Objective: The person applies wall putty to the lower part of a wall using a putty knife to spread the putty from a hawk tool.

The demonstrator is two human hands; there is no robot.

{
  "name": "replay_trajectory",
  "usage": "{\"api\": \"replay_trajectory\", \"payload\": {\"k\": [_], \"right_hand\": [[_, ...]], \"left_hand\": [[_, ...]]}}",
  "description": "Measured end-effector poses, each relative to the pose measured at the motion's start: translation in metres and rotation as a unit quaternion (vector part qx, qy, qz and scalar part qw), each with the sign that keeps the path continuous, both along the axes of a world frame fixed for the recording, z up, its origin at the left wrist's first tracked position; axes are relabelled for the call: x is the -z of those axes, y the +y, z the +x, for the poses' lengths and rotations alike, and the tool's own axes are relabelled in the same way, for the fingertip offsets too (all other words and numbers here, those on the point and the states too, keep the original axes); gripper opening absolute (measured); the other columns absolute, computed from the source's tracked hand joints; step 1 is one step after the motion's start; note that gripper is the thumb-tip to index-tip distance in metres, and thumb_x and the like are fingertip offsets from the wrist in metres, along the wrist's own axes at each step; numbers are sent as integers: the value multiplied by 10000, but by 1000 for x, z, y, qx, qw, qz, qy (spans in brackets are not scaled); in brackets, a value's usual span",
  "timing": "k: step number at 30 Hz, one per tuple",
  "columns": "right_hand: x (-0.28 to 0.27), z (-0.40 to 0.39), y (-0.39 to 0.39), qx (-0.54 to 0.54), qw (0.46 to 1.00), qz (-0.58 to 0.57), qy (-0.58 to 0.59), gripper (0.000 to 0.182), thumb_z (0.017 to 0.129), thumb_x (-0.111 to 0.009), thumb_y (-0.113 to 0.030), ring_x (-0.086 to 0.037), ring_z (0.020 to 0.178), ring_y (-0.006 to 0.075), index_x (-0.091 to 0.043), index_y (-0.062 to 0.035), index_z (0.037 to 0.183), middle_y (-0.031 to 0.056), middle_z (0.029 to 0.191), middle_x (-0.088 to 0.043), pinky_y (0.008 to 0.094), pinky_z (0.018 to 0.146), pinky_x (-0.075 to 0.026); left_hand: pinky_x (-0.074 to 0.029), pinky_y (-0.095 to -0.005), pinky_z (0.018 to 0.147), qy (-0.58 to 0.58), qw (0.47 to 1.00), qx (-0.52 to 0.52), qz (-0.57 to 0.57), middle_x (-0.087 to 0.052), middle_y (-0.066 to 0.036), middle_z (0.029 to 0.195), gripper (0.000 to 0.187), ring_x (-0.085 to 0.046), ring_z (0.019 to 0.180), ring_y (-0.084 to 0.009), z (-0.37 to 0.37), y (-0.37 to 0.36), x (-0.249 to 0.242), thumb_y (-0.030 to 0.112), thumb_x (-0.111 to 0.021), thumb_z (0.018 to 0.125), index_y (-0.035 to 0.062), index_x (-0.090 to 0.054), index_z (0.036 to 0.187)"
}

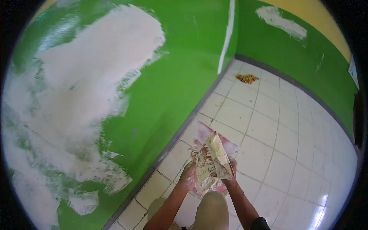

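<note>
Green walls (180, 73) meet at a corner ahead of the hands, with yellow paint above the green and a grey skirting (163, 155) along the bottom. To the left of the hands, a broad, uneven white patch (99, 69) covers much of the nearer wall, its edges ragged and streaky. Farther ahead, a narrow white strip (227, 36) runs down that same wall close to the corner, and a smaller white smear (281, 23) marks the wall ahead and to the right.

Between the hands is a crumpled, box-like piece (209, 157) — off-white, coated with residue and streaked reddish brown on its inner face. It lies raised above the white tiled floor (283, 161) and tilted, its upper end pointing away from the person. Left hand (188, 176) grasps its lower left side, whitish residue on the skin; right hand (232, 174) grips the lower right edge, its fingers partly hidden by the piece. The hands are apart, one on each side.

Just beyond and beneath the piece shows a pink-and-white sheet (230, 147), partly covered from view. Well ahead of the hands, near the corner, a small brownish-yellow heap (247, 78) rests on the tiles. Pale trousers (212, 211) show between the forearms.
</note>
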State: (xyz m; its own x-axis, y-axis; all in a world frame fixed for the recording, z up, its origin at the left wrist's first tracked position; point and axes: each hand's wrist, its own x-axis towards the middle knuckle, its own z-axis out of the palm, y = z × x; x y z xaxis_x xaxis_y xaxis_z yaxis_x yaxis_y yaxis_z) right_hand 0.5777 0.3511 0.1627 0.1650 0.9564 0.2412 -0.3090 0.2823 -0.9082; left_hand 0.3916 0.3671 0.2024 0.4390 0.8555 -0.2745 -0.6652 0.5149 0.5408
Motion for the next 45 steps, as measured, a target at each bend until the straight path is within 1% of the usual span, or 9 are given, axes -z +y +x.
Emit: {"api": "replay_trajectory", "payload": {"k": [2, 3, 7, 12, 14, 17, 22, 36, 45], "right_hand": [[-8, 29, 0, 83, 975, -8, -205, 343, 880, -616, -270, -634, 889, 291, -577, 3, 1085, 134, 961, -645, 380, 838, -515], [0, 41, 7, 99, 959, -145, 220, 298, 901, -591, -270, -660, 773, 294, -547, -14, 1046, 124, 920, -650, 378, 679, -574], [-113, 83, -28, 159, 956, -135, 206, 229, 914, -569, -233, -663, 665, 278, -513, -35, 1015, 126, 863, -634, 406, 539, -585], [-115, 94, -51, 138, 965, -126, 184, 339, 873, -580, -143, -608, 604, 221, -445, -32, 1163, 108, 828, -613, 308, 511, -526], [-142, 110, -78, 147, 971, -157, 103, 430, 851, -567, -119, -598, 631, 210, -411, -45, 1245, 91, 834, -616, 304, 514, -490], [-58, 150, -88, 80, 950, -115, 278, 362, 880, -546, -171, -632, 756, 219, -523, -10, 1204, 106, 984, -654, 361, 633, -529], [-174, 82, -90, 101, 901, -150, 394, 355, 921, -541, -247, -603, 1066, 257, -555, -25, 1198, 99, 1177, -626, 406, 912, -498], [-196, -28, -123, 35, 960, -190, 200, 315, 825, -566, -64, -655, 798, 254, -494, -18, 1128, 121, 921, -621, 403, 668, -588], [-207, -114, -153, -8, 969, -220, 112, 151, 782, -641, -41, -576, 627, 145, -600, -12, 925, 56, 811, -605, 272, 537, -471]], "left_hand": [[-464, -347, 971, -41, 999, -23, 15, -582, -95, 1228, 443, -587, 1093, -199, -3, -25, -27, 314, -483, 991, 14, -434, 1314], [-467, -342, 968, 37, 996, -33, 73, -581, -91, 1228, 435, -587, 1095, -197, -13, -27, 10, 310, -478, 994, 18, -438, 1314], [-478, -326, 955, -16, 991, -124, 49, -585, -80, 1212, 375, -588, 1094, -186, -7, -54, -106, 259, -469, 1001, 20, -463, 1290], [-495, -357, 956, 7, 968, -243, 63, -590, -97, 1197, 350, -589, 1108, -202, -28, -71, -109, 207, -545, 965, 12, -491, 1250], [-522, -389, 930, 9, 976, -212, 42, -595, -101, 1188, 360, -607, 1084, -222, -33, -75, -124, 168, -596, 931, 22, -494, 1244], [-543, -410, 901, 39, 964, -249, 90, -599, -101, 1181, 364, -625, 1050, -231, -32, -82, -120, 101, -614, 907, 35, -494, 1244], [-542, -422, 906, 33, 967, -243, 74, -598, -102, 1177, 379, -623, 1046, -234, -32, -82, -125, 44, -611, 893, 42, -486, 1251], [-558, -408, 869, 140, 911, -370, 116, -591, -94, 1181, 357, -614, 1032, -207, -59, -151, -159, 41, -608, 901, 11, -492, 1237], [-535, -280, 708, 307, 840, -409, 184, -660, -76, 1022, 341, -627, 884, -125, -99, -207, -148, 178, -620, 922, -16, -559, 1195]]}}
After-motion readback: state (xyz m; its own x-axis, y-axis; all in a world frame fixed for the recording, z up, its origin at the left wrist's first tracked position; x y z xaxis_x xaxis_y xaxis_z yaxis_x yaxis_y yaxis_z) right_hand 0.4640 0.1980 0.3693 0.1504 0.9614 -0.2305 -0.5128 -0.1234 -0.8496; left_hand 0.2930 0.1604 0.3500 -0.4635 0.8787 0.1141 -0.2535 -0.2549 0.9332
